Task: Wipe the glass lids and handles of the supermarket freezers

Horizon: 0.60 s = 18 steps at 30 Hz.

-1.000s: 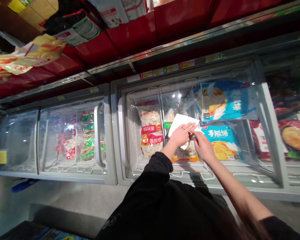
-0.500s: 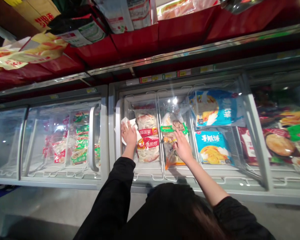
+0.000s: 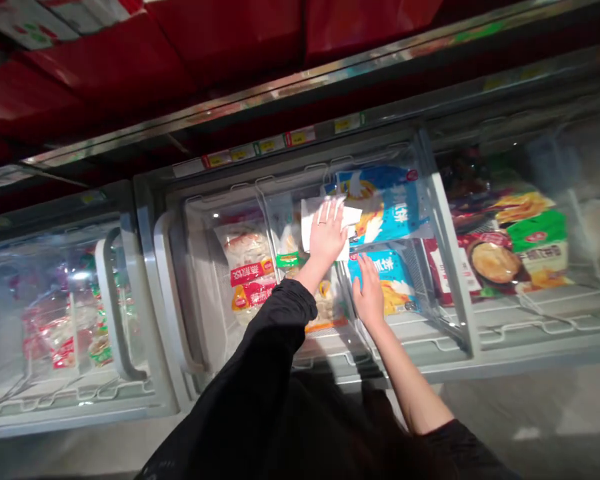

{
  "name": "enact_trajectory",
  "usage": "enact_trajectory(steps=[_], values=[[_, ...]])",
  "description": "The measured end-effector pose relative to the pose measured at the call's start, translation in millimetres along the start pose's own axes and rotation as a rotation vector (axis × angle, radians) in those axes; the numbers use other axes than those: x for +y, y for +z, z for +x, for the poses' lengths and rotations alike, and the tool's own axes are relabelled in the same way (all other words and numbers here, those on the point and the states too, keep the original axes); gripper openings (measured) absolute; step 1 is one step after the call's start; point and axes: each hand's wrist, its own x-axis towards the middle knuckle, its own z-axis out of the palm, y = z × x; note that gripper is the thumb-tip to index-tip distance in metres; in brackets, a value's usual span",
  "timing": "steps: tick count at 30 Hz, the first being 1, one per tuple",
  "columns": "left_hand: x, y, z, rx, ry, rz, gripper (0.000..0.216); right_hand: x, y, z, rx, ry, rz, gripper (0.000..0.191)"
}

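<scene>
My left hand (image 3: 327,232) holds a white wipe (image 3: 310,212) flat beneath its extended fingers, on the clear lid (image 3: 290,190) of a chest freezer. Whether the wipe is paper or cloth I cannot tell. To its right, my right hand (image 3: 370,293) rests on the same lid with fingers stretched out and nothing in them. Below the lid lie a blue food bag (image 3: 397,200), another blue bag (image 3: 393,277) partly behind my right hand, and packs with red labels (image 3: 250,273). My left hand and sleeve hide part of a green-banded pack (image 3: 287,259).
A curved white handle (image 3: 167,293) stands up at the lid's left side. Another lid handle (image 3: 111,307) is further left. Red shelving (image 3: 230,40) with a price-tag rail (image 3: 265,145) below it runs behind. More bagged food (image 3: 495,260) lies under the lid at right.
My left hand has slid the wipe right across the lid, from the handle side to beside the blue bags. My right hand has shifted right, over the lower blue bag. The view has moved right.
</scene>
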Motion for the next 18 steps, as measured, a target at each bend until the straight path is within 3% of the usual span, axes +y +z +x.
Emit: enact_trajectory(steps=[5,10,14,18], values=[[90.0,33.2,31.7,-0.048,0.213,-0.066,0.067,80.7,-50.1,0.4,0.138,0.152,-0.136,0.061],[141.7,49.5,11.3,-0.137,0.483,-0.066,0.066,128.0,-77.3,-8.8,0.154,0.200,-0.214,0.061],[135.8,48.5,-34.3,-0.198,0.662,-0.023,0.064,125.4,-71.2,-17.4,0.124,0.189,-0.226,0.062],[89.1,32.6,-94.9,-0.297,0.777,0.003,0.063,98.2,-47.6,-33.6,0.093,0.159,-0.215,0.064]])
